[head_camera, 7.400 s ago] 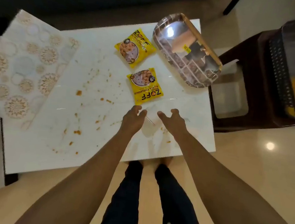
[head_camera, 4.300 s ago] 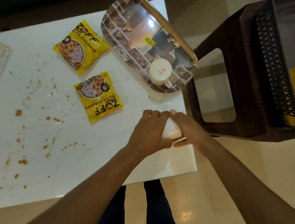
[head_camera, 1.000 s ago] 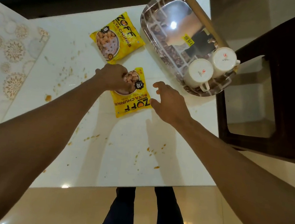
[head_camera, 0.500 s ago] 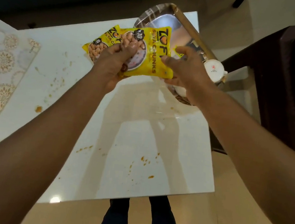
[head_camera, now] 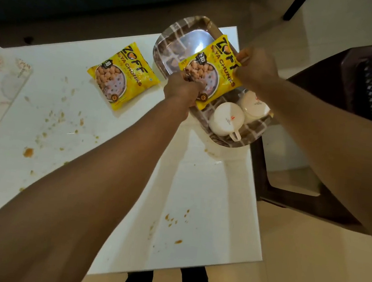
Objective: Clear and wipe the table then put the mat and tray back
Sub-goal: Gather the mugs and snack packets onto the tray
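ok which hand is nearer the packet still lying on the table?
Left. The left hand is just right of the flat packet; the right hand is farther right, over the tray, gripping the other packet.

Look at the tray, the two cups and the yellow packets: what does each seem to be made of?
Tray: glossy, mirror-like centre reflecting light, so probably laminated plastic or melamine, possibly metal; printed brick pattern. Two cups: smooth opaque white, likely ceramic, though plastic cannot be ruled out. Packets, one on the table, one held by both hands: thin printed plastic film, shiny and creased.
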